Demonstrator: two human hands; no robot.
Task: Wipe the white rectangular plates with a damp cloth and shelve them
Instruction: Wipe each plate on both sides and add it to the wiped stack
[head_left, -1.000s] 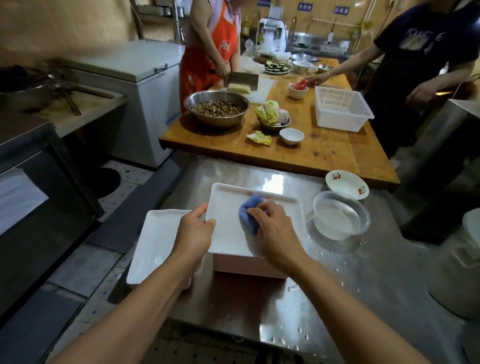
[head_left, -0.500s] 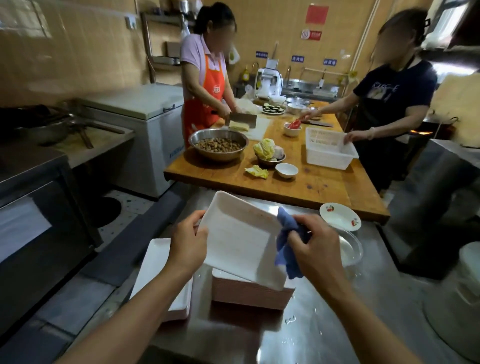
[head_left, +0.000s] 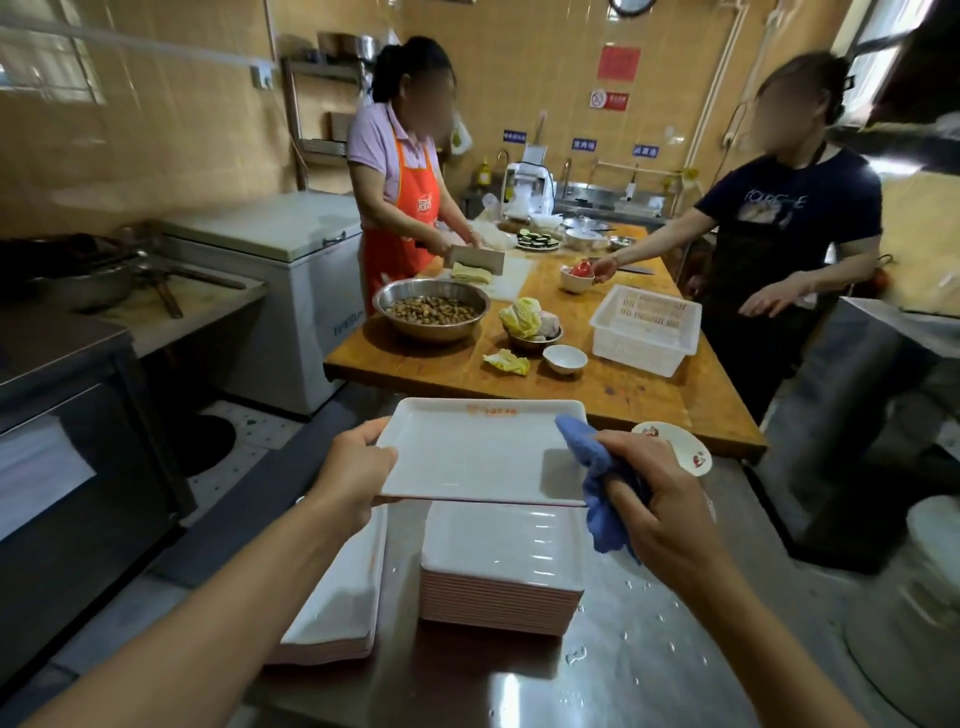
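I hold a white rectangular plate (head_left: 467, 452) level in the air above the steel table (head_left: 649, 649). My left hand (head_left: 353, 470) grips its left edge. My right hand (head_left: 660, 499) holds a blue cloth (head_left: 597, 483) bunched against the plate's right edge. Directly below stands a tall stack of white plates (head_left: 498, 566). A lower stack of plates (head_left: 337, 597) sits to its left at the table's edge.
A small flowered dish (head_left: 675, 447) lies right of the cloth. Beyond is a wooden table (head_left: 623, 384) with a steel bowl (head_left: 431, 312), a white basket (head_left: 644, 327) and small bowls. Two people work there. A chest freezer (head_left: 291, 270) stands at left.
The plate went from lying on the stack to tilted up, and is now held level in the air. My view has lifted toward the room. The cloth moved to the plate's right edge.
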